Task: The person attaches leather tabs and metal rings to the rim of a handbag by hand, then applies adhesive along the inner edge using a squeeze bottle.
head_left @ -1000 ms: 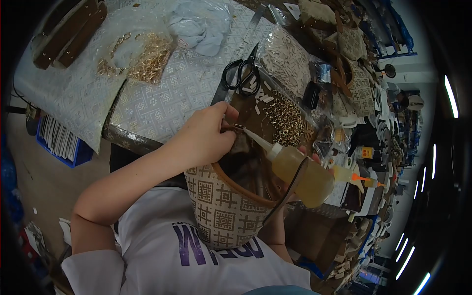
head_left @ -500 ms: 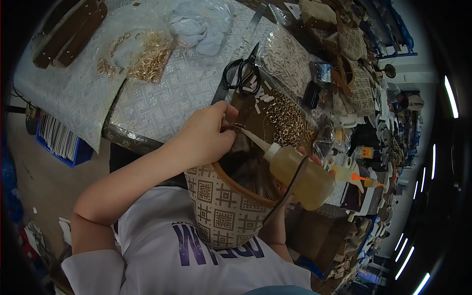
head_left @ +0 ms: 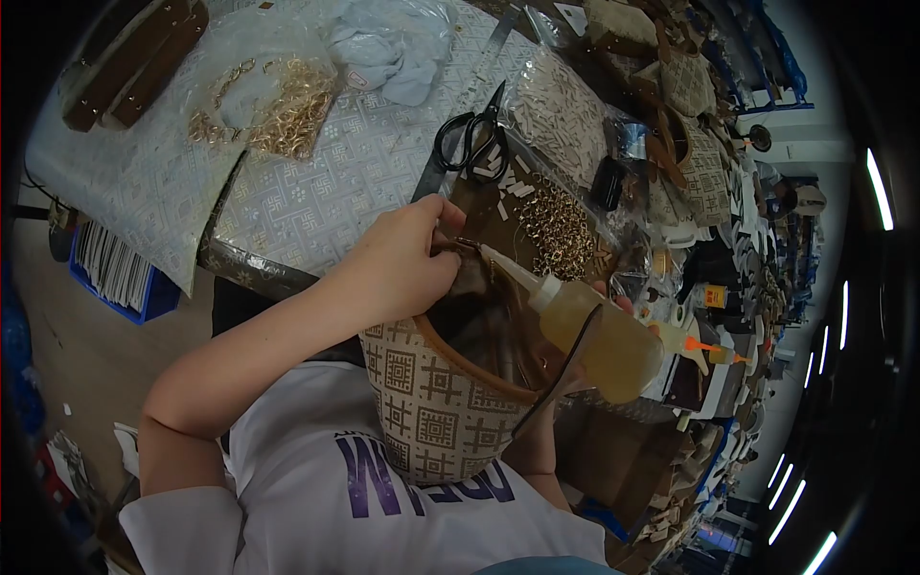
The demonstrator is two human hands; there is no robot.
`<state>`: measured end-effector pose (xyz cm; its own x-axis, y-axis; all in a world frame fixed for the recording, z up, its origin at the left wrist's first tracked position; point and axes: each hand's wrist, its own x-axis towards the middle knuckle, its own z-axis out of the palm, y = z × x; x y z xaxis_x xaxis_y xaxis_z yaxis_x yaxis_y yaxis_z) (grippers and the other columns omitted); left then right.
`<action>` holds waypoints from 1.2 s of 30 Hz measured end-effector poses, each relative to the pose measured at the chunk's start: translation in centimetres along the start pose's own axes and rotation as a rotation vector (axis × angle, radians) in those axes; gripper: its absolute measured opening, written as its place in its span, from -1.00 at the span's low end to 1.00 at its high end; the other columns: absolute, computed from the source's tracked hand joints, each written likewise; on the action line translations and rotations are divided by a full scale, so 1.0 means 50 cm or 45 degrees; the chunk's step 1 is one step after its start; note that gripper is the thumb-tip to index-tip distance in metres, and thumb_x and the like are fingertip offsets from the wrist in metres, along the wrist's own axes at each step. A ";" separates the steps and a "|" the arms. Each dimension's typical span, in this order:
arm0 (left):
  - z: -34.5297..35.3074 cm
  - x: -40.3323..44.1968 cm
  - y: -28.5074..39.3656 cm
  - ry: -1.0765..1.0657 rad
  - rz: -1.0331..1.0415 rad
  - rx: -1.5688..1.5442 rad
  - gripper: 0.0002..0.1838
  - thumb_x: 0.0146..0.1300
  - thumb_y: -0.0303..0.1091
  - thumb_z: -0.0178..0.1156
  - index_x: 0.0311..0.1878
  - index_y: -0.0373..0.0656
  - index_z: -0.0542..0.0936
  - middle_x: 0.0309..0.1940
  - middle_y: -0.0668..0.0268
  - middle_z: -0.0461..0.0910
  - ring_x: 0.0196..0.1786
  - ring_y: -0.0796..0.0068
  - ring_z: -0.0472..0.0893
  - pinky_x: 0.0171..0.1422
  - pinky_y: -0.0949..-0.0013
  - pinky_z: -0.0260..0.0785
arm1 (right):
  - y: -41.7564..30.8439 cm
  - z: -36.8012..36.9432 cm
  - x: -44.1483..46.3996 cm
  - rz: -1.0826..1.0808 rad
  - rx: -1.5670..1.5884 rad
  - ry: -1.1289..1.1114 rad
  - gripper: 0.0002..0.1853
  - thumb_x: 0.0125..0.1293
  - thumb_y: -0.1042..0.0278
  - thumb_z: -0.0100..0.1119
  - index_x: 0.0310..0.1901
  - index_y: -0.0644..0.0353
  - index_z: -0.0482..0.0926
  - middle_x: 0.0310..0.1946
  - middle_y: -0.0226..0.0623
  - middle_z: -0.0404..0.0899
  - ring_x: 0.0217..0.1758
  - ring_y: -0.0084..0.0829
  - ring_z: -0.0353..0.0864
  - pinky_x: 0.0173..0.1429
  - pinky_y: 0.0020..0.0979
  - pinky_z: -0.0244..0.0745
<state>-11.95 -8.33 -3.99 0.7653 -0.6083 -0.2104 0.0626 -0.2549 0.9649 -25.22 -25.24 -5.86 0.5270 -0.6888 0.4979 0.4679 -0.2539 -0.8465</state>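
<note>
A patterned beige and brown bag [head_left: 436,412] rests against my body, its brown-trimmed opening facing up and showing a dark shiny lining [head_left: 489,321]. With fingers pinched, my left hand [head_left: 407,259] grips the lining's edge at the far side of the opening. My right hand [head_left: 618,299] is mostly hidden behind a squeeze bottle of yellowish liquid [head_left: 604,340]; its fingertips show wrapped round the bottle. The bottle lies tilted, its thin white nozzle [head_left: 508,268] pointing at the lining's edge close to my left fingers. A dark strap loop crosses in front of the bottle.
Black scissors [head_left: 471,144] lie beyond my left hand beside a metal ruler [head_left: 431,182]. Past the bag are a heap of gold rings [head_left: 558,230] and a plastic bag of small pale strips [head_left: 556,115]. Gold hardware [head_left: 297,115] lies in plastic on the patterned table cover [head_left: 355,172].
The bottle and nozzle have shifted slightly right, away from my left fingers. More of the lining's edge shows near them. My left hand has hardly moved.
</note>
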 end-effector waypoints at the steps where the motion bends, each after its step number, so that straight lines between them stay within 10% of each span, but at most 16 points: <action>1: -0.001 0.000 0.000 -0.001 -0.001 -0.003 -0.63 0.08 -0.44 0.11 -0.02 -0.39 0.48 -0.25 -0.06 0.64 -0.12 0.04 0.65 0.01 0.20 0.45 | -0.001 0.002 0.000 0.006 -0.001 0.022 0.32 -0.20 -0.30 0.49 0.44 -0.10 -0.27 0.21 -0.25 0.23 0.18 -0.04 0.45 0.17 -0.08 0.55; 36: -0.002 0.000 0.003 -0.011 -0.022 -0.010 -0.65 0.10 -0.45 0.12 -0.02 -0.37 0.47 -0.30 0.01 0.64 -0.17 0.12 0.65 -0.05 0.24 0.45 | -0.014 -0.011 -0.008 0.020 -0.054 -0.027 0.37 -0.24 -0.25 0.55 0.45 -0.13 -0.30 0.21 -0.24 0.25 0.21 -0.06 0.44 0.24 -0.04 0.49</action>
<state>-11.88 -8.28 -3.80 0.7585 -0.6103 -0.2287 0.0813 -0.2595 0.9623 -26.12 -25.18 -5.58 0.5489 -0.6785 0.4881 0.4295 -0.2720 -0.8611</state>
